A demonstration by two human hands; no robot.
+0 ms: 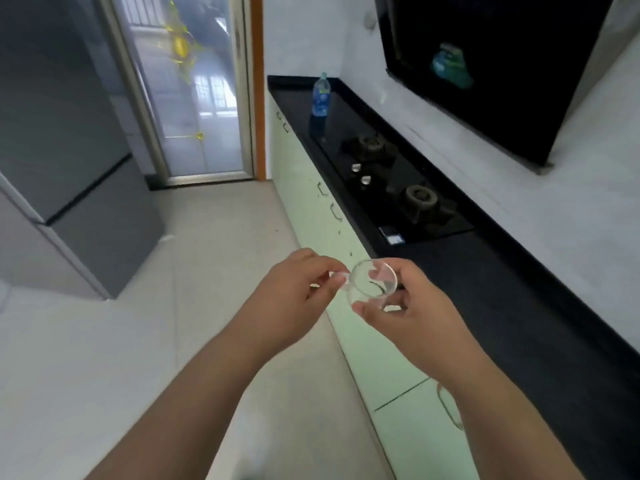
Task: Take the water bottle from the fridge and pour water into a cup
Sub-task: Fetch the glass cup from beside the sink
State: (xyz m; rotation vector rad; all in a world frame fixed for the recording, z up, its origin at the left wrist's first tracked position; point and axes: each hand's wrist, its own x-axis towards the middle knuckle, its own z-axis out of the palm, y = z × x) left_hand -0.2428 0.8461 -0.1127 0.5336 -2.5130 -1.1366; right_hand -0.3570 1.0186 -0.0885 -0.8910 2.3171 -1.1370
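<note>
A clear glass cup is held in the air over the front edge of the black counter, its mouth turned toward me. My right hand grips its body, thumb below and fingers behind. My left hand pinches the cup's handle or rim on its left side. A water bottle with a blue label stands upright at the far end of the counter, well away from both hands. The grey fridge stands at the left with its doors closed.
A black two-burner gas hob is set into the counter between the bottle and my hands. A dark range hood hangs above it. Pale green cabinet doors run below the counter. A glass door is at the far end of the tiled floor.
</note>
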